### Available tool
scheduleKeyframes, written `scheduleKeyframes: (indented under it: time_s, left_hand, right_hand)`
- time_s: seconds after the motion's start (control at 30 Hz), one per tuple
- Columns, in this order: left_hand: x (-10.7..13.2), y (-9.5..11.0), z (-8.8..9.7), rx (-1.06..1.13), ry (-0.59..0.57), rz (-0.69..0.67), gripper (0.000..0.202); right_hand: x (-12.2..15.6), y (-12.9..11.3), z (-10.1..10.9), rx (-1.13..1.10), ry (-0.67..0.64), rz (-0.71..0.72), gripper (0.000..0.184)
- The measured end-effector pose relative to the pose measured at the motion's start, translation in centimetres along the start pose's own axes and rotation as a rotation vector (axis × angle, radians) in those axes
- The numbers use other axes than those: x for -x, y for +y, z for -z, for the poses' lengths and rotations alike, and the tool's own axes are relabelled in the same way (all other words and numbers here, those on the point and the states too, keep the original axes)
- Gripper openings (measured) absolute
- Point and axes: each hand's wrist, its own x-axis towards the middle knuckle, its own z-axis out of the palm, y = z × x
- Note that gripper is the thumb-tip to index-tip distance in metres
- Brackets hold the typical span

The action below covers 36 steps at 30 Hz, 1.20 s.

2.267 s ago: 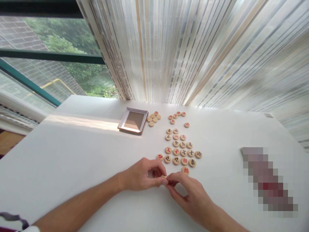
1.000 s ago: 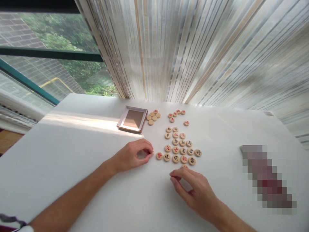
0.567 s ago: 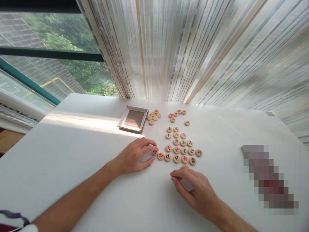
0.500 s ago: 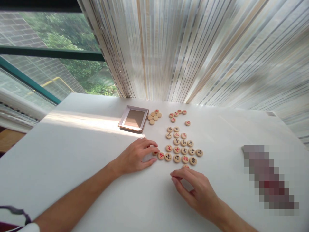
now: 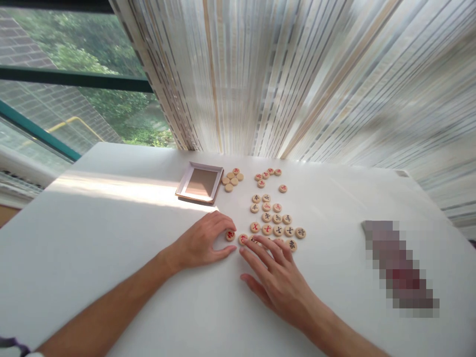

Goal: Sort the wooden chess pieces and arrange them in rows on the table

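Observation:
Round wooden xiangqi pieces lie in rows on the white table [image 5: 334, 277]. My left hand [image 5: 203, 240] is at the left end of the lowest row, thumb and fingers apart around a red-marked piece [image 5: 230, 236]; a fingertip overlaps its edge, and contact is unclear. A second red-marked piece [image 5: 243, 239] lies just right of it. Over that row my right hand [image 5: 277, 277] is spread palm down, its fingers hiding several pieces. One black-marked piece [image 5: 292, 245] shows past its fingers. Above is a row with a red-marked piece [image 5: 267, 228] and black-marked ones.
An open shallow box [image 5: 219, 186] stands at the back, beside several face-down pieces [image 5: 229, 188]. More red-marked pieces [image 5: 283, 188] lie toward the striped curtain [image 5: 245, 89]. A pixelated object [image 5: 403, 272] lies on the right. A window [image 5: 74, 84] is at upper left.
My right hand has moved left and forward over the lowest row, and its fingers have spread. My left hand's fingers have opened wider around the end piece. The view has shifted slightly.

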Motion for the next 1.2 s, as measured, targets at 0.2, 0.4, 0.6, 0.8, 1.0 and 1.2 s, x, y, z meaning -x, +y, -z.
scheduleKeyframes:
  time_s: [0.2,0.4,0.6,0.8,1.0,1.2]
  left_hand:
    - [0.2,-0.6,-0.1,0.054,-0.009,0.016,0.022]
    - [0.2,-0.5,0.1,0.084,-0.006,0.008,0.034]
    - [0.2,-0.4,0.0,0.099,-0.01,0.004,0.032]
    - [0.2,-0.4,0.0,0.12,0.003,0.026,0.031]
    - [0.3,-0.8,0.0,0.11,0.086,0.029,0.03]
    - [-1.6,-0.6,0.7,0.01,0.254,-0.023,0.015]
  right_hand:
    - [0.0,0.0,-0.8,-0.013,-0.083,0.001,0.035]
    - [0.0,0.1,-0.8,-0.033,-0.09,-0.011,0.027]
    - [0.0,0.2,-0.5,-0.064,-0.072,-0.017,0.028]
    - [-0.1,0.7,0.4,-0.117,0.001,-0.041,0.032]
    - [0.7,4.7,1.8,-0.195,0.317,-0.214,0.022]
    - [1.5,11.1,2.2,-0.263,0.639,-0.722,0.031]
